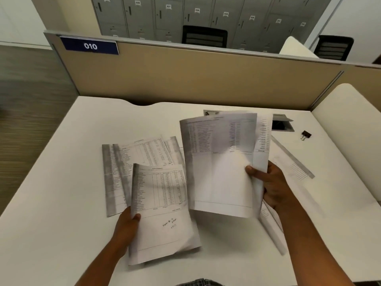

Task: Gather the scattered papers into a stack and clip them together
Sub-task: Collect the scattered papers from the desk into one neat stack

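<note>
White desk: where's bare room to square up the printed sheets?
The white desk is bare left of the left hand and along the near edge. Printed sheets crowd the centre; more lie right, before the black binder clip.

Sheets (218, 162): thin matt paper, grey printed tables, bending in my grip. Counter (61, 182): smooth matt white laminate. Clip (306, 134): black metal, slight sheen. Partition (185, 75): beige cloth, matt. Lockers (206, 13): grey painted metal.
</note>
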`<control>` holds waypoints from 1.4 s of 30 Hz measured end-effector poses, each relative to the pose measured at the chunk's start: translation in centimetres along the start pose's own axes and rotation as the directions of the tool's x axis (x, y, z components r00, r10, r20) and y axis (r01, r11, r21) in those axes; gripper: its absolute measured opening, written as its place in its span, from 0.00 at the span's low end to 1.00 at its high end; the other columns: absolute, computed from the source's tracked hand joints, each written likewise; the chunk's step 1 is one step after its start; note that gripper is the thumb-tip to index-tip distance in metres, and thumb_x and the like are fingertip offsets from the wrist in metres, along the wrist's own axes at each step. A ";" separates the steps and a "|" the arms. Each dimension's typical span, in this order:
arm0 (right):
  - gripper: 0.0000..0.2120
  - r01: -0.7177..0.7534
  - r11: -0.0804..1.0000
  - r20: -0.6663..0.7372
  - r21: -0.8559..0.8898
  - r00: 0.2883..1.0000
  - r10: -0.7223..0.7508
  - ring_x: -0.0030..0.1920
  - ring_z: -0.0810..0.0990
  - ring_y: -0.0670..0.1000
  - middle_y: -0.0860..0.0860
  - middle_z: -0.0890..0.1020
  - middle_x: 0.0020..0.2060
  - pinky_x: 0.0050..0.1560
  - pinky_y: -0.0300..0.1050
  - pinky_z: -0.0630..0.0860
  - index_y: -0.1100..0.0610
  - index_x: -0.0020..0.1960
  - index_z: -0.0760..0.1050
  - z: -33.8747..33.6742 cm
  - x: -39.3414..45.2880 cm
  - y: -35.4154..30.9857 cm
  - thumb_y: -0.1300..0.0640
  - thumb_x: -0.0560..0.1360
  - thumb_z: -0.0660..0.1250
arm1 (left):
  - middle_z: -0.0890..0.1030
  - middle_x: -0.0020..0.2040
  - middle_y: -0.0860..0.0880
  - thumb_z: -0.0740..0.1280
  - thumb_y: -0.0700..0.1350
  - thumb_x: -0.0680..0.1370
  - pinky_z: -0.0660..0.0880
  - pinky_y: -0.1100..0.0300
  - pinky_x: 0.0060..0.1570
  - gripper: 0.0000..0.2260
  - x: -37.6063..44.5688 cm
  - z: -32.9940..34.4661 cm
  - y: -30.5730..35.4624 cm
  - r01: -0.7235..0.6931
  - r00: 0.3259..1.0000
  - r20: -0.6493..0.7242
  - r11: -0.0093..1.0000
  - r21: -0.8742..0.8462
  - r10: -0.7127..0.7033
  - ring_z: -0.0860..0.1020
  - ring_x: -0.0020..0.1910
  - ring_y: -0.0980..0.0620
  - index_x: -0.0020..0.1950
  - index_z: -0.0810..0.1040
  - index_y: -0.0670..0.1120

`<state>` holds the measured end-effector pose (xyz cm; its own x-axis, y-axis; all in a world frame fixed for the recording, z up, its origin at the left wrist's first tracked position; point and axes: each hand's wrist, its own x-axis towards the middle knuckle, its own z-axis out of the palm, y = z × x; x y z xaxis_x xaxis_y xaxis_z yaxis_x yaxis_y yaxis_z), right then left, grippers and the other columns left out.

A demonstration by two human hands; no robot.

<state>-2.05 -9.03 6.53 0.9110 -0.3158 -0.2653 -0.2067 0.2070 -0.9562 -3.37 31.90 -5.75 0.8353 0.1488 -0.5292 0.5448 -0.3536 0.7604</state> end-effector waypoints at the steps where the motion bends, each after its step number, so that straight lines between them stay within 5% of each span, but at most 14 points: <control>1: 0.29 -0.003 1.000 0.010 0.014 1.000 0.003 0.54 0.84 0.60 0.61 0.85 0.58 0.53 0.55 0.84 0.62 0.65 0.77 0.2 0.1 -0.2 0.58 0.66 0.80 | 0.75 0.67 0.45 0.59 0.41 0.82 0.71 0.45 0.65 0.16 -0.1 -0.1 0.1 0.004 1.000 -0.001 1.000 0.002 -0.004 0.74 0.63 0.42 0.71 0.69 0.45; 4: 0.27 -0.036 0.999 0.033 0.036 0.999 0.034 0.51 0.86 0.58 0.60 0.85 0.57 0.49 0.50 0.85 0.62 0.65 0.78 0.9 0.2 0.1 0.61 0.68 0.79 | 0.75 0.67 0.45 0.60 0.41 0.82 0.71 0.45 0.66 0.17 -0.1 0.1 0.0 -0.001 1.000 0.010 1.000 -0.001 0.001 0.75 0.63 0.43 0.72 0.69 0.45; 7: 0.43 -0.075 0.997 0.048 -0.026 0.996 0.076 0.54 0.86 0.60 0.59 0.86 0.57 0.49 0.52 0.84 0.60 0.64 0.79 1.7 0.0 1.6 0.49 0.52 0.88 | 0.75 0.68 0.47 0.60 0.42 0.82 0.71 0.44 0.66 0.19 -0.2 0.5 0.0 -0.012 1.000 0.026 1.000 0.020 0.012 0.75 0.64 0.44 0.73 0.68 0.48; 10: 0.50 -0.094 0.995 0.057 -0.015 0.994 0.095 0.58 0.84 0.62 0.58 0.85 0.59 0.53 0.54 0.84 0.59 0.68 0.77 2.6 0.1 2.7 0.47 0.50 0.88 | 0.76 0.66 0.48 0.59 0.41 0.81 0.72 0.45 0.66 0.18 -0.5 0.7 0.4 -0.031 0.999 0.029 0.999 0.025 0.030 0.75 0.62 0.44 0.72 0.69 0.49; 14: 0.34 -0.099 0.993 0.072 0.071 0.993 0.093 0.60 0.83 0.61 0.59 0.84 0.60 0.62 0.59 0.79 0.61 0.67 0.77 3.2 0.4 1.6 0.57 0.64 0.83 | 0.78 0.63 0.46 0.59 0.39 0.81 0.71 0.51 0.62 0.16 -1.2 0.6 1.1 -0.030 0.999 -0.039 0.997 0.073 0.033 0.76 0.60 0.43 0.68 0.72 0.47; 19: 0.21 -0.089 0.993 0.054 0.078 0.995 0.085 0.57 0.84 0.60 0.59 0.85 0.57 0.56 0.55 0.83 0.63 0.66 0.78 3.3 0.6 0.2 0.67 0.73 0.73 | 0.78 0.63 0.44 0.59 0.39 0.82 0.71 0.50 0.60 0.15 -1.5 0.4 1.3 -0.029 0.997 -0.075 0.995 0.093 0.036 0.76 0.59 0.43 0.68 0.72 0.46; 26: 0.23 -0.224 0.955 0.089 -0.193 0.966 0.244 0.49 0.87 0.60 0.57 0.87 0.51 0.48 0.55 0.85 0.62 0.62 0.79 6.2 -0.8 5.3 0.66 0.68 0.79 | 0.78 0.61 0.48 0.59 0.45 0.82 0.75 0.53 0.56 0.14 -2.3 1.4 2.4 -0.039 0.999 0.025 0.999 -0.019 0.040 0.77 0.56 0.47 0.68 0.71 0.48; 31: 0.31 -0.233 0.848 0.024 -0.477 0.960 0.277 0.51 0.85 0.56 0.52 0.86 0.52 0.52 0.57 0.85 0.56 0.60 0.77 7.9 -2.0 10.5 0.54 0.60 0.85 | 0.83 0.48 0.52 0.60 0.50 0.82 0.77 0.62 0.42 0.07 -4.0 2.1 2.9 -0.027 0.999 0.025 0.983 -0.181 0.032 0.81 0.48 0.52 0.53 0.78 0.53; 38: 0.33 -0.258 0.802 -0.025 -0.539 0.956 0.291 0.52 0.81 0.51 0.50 0.80 0.57 0.52 0.49 0.81 0.53 0.65 0.69 8.7 -2.7 11.9 0.54 0.66 0.83 | 0.81 0.57 0.50 0.50 0.68 0.78 0.74 0.48 0.63 0.29 -3.5 2.7 2.6 0.045 0.998 -0.020 0.970 -0.238 -0.051 0.79 0.56 0.48 0.63 0.78 0.51; 42: 0.35 -0.280 0.763 -0.071 -0.583 0.953 0.296 0.58 0.79 0.53 0.49 0.77 0.60 0.58 0.50 0.78 0.52 0.71 0.64 8.2 -3.0 12.2 0.48 0.71 0.78 | 0.80 0.58 0.50 0.56 0.67 0.78 0.74 0.49 0.62 0.26 -3.6 2.8 2.6 0.040 0.999 0.001 0.992 -0.120 -0.040 0.78 0.57 0.46 0.65 0.76 0.52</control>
<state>-4.35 2.07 -3.36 0.7812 -0.3056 -0.5443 -0.6211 -0.2929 -0.7270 -5.18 27.85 -2.89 0.8128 0.1620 -0.5596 0.5826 -0.2342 0.7783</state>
